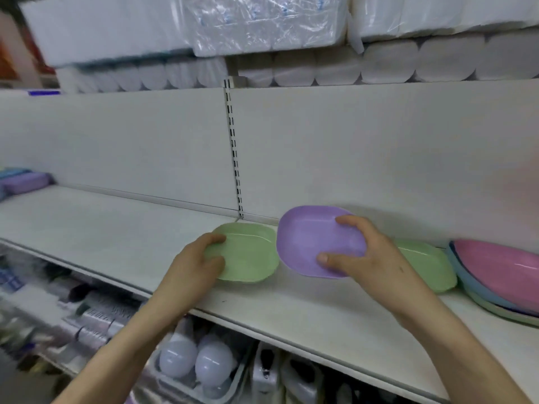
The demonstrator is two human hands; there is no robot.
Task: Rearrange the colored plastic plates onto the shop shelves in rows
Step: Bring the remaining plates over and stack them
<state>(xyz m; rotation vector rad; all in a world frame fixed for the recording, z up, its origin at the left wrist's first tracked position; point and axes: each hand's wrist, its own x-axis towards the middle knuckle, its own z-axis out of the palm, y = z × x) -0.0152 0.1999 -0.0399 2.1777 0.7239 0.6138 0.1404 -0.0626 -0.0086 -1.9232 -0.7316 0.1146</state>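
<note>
- Both forearms stretch from the near edge toward the shelf (pixel 116 228).
- Under the left forearm, on the level below, a grey bin (pixel 243 371) holds white bulbs (pixel 214 363). Two show side by side, and the rest of what it holds is too blurred to tell.
- Left hand (pixel 201 259) grips the left rim of a green plate (pixel 250 252), with its digits curled over the edge. This plate lies flat on the shelf, hollow side up, near the middle.
- Right hand (pixel 361 255) holds a purple plate (pixel 309 240), thumb pressed on the near rim and fingers curled over the far rim. The plate is tilted with its hollow facing the camera, just right of the green plate. Whether its low edge touches the shelf I cannot tell.
- A second green plate (pixel 428 263) lies flat on the shelf further right, partly hidden behind the right hand.
- At the far right a stack (pixel 481 298) of nested plates sits on the shelf, cut by the frame. A pink plate (pixel 501 266) is on top, with blue under it and pale green lowest.
- Far left on the shelf are blurred purple and blue boxes (pixel 26 182).
- Above, a row of white rolls (pixel 379 65) carries film-wrapped packs (pixel 262 21).
</note>
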